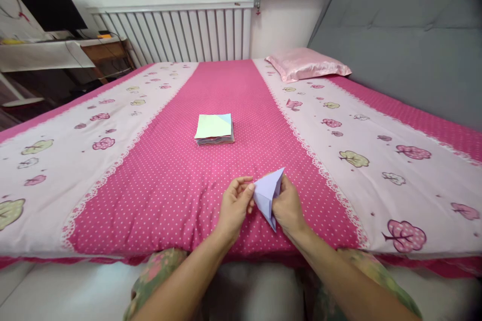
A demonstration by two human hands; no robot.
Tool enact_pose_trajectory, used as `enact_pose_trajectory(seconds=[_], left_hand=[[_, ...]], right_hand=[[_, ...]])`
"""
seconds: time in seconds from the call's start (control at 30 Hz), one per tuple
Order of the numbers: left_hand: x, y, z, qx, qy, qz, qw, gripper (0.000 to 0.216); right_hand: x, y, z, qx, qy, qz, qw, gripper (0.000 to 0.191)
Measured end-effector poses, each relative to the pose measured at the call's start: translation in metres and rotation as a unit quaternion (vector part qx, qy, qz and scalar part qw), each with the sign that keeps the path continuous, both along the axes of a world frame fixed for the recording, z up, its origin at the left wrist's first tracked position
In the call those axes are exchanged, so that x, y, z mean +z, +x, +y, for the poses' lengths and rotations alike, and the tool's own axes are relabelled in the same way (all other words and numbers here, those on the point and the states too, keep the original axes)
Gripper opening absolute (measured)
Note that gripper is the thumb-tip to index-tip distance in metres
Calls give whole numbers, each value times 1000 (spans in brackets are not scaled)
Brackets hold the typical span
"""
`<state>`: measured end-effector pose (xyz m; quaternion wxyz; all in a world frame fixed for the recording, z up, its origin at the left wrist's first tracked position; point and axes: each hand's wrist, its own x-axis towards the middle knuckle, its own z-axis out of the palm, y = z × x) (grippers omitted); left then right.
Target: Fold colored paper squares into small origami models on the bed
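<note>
From where I stand, a folded sheet of lilac paper is up between the person's two hands, just above the near edge of the bed and right of that edge's middle. The left hand pinches its left corner between thumb and fingertips; the right hand is clasped on the opposite side, its fingers largely hidden by the folds. The hands sit close to each other, with the lilac paper bridging the gap. It is thin, matte and crisply creased, with one sharp point rising toward the far edge, another pointing down toward the near edge, and a flap standing away on the right. Farther in from the near edge, ahead of the hands and well apart from them, lies a squarish stack of thin coloured sheets, pale green on top with a blue corner showing, its sides layered and slightly uneven. The bedcover is soft cloth, rumpled near the hands: a deep pink, white-dotted band with lacy printed borders between pale, tree-printed strips. Toward the far right corner rests a glossy pale pink satin pillow, beside a padded grey headboard.
</note>
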<state>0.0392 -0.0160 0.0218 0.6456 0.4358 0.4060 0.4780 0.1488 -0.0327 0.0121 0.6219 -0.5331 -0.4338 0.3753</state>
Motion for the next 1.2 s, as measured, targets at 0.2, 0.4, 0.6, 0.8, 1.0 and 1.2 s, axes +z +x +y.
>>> enact_pose_trajectory(seconds=[0.2,0.4,0.6,0.8,1.0,1.2], left_hand=[[-1,6,-8,10,19,-6,1000,31],[-10,6,-17,-40,109,75,990,65],[-17,3,-18,-53,135,140,980,62],[-10,2,-11,-28,142,112,983,50],[2,-2,-4,-30,53,29,998,56],[11,-4,-1,-42,-43,-103,993,60]], right_hand=[[5,0,-5,-73,-17,-99,992,11],[5,1,-7,-112,-42,-170,978,8],[5,0,-10,-85,-5,-205,975,10],[7,5,-5,0,70,-199,977,33],[8,15,2,95,73,-153,981,31],[15,25,5,180,58,-209,959,47]])
